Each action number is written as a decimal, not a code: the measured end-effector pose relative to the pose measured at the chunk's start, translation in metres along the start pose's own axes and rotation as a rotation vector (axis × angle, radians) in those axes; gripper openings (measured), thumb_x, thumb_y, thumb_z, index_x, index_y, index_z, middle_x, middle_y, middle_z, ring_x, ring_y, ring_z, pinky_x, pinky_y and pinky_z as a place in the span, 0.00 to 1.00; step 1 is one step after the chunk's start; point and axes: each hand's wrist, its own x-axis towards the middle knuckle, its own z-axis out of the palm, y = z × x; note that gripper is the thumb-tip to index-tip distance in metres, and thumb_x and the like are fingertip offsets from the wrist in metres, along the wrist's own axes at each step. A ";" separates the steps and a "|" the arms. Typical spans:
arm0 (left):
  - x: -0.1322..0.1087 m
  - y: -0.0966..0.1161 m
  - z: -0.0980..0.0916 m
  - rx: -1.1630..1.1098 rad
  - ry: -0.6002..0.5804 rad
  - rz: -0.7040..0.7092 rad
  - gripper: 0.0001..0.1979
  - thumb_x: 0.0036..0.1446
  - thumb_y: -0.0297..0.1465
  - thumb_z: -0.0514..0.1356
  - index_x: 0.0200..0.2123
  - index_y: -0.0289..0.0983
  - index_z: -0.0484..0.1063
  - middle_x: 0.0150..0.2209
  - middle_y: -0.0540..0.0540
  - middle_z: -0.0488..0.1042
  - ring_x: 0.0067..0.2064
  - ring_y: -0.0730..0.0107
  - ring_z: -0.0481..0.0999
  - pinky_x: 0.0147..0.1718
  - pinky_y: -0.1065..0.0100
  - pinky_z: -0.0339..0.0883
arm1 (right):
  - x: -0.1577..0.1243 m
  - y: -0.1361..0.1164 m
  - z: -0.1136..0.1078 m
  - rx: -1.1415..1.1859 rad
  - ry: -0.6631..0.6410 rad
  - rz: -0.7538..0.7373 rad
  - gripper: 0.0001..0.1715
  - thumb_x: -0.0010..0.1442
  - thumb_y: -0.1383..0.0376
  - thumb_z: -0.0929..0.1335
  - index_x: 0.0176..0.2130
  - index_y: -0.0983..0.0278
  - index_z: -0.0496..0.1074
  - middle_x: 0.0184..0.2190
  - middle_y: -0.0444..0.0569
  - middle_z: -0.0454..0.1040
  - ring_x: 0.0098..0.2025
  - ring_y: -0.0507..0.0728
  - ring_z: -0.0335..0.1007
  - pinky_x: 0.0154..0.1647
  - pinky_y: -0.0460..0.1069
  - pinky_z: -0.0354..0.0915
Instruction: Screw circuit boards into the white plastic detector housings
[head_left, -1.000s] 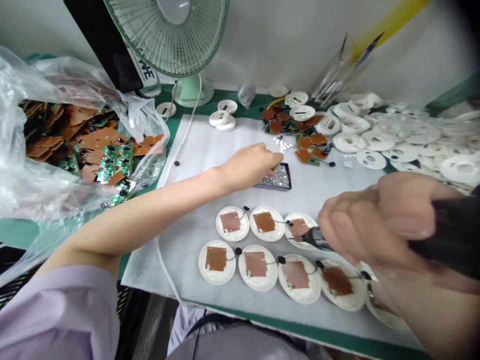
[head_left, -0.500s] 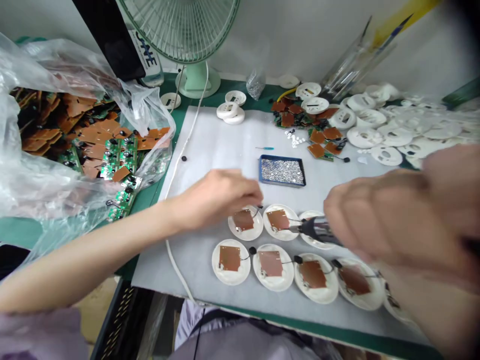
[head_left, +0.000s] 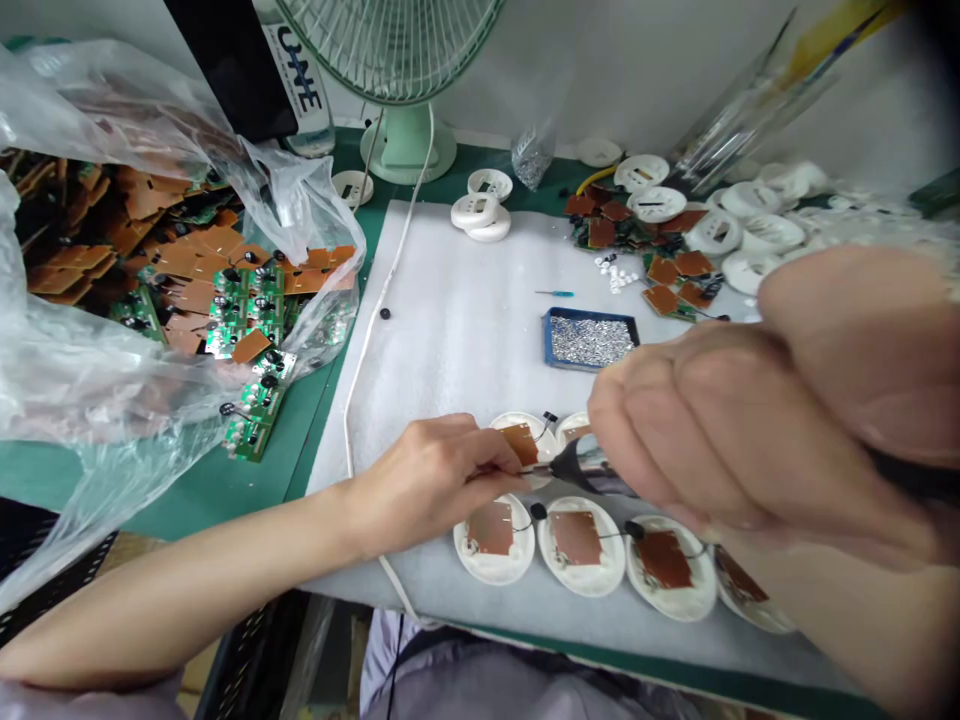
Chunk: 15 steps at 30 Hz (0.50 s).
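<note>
Right hand (head_left: pixel 697 430): grip curled closed around a soldering iron (head_left: pixel 577 468), tip toward the board.
Left hand (head_left: pixel 427 475): arm low from the left, fingertips pressed together at the board, pinching something too thin to tell.
Board (head_left: pixel 519 443): seems light, stiff; best held by its edges; lies on a white disc (head_left: pixel 541 430), just nearer than the blue tray (head_left: pixel 589 338).

A parts tray (head_left: pixel 547 336) lies behind plastic discs (head_left: pixel 581 583).
</note>
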 end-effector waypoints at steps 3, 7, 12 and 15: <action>-0.001 0.004 0.000 -0.046 0.023 -0.037 0.02 0.58 0.22 0.65 0.35 0.34 0.76 0.30 0.51 0.79 0.29 0.76 0.77 0.30 0.76 0.70 | -0.014 0.001 -0.011 -0.058 0.052 0.196 0.26 0.68 0.46 0.55 0.42 0.58 0.71 0.19 0.41 0.62 0.24 0.44 0.64 0.28 0.41 0.62; 0.000 0.002 -0.006 -0.035 0.052 -0.047 0.06 0.61 0.22 0.61 0.38 0.36 0.78 0.32 0.51 0.81 0.31 0.75 0.79 0.32 0.77 0.71 | -0.025 0.002 -0.024 -0.163 0.076 0.309 0.32 0.63 0.39 0.57 0.39 0.62 0.71 0.23 0.44 0.65 0.29 0.46 0.66 0.29 0.41 0.64; -0.003 -0.011 -0.013 0.149 0.087 0.108 0.10 0.65 0.22 0.57 0.48 0.33 0.74 0.37 0.47 0.80 0.37 0.71 0.78 0.38 0.70 0.74 | -0.013 0.001 -0.030 -0.178 0.084 0.295 0.34 0.63 0.38 0.57 0.39 0.64 0.70 0.24 0.45 0.65 0.31 0.47 0.67 0.32 0.42 0.66; -0.006 -0.012 -0.011 0.131 -0.079 0.194 0.14 0.66 0.21 0.53 0.53 0.32 0.70 0.44 0.43 0.79 0.43 0.68 0.76 0.43 0.67 0.74 | 0.000 -0.001 -0.030 -0.167 0.075 0.286 0.32 0.63 0.40 0.57 0.39 0.64 0.68 0.23 0.43 0.64 0.29 0.47 0.66 0.32 0.43 0.66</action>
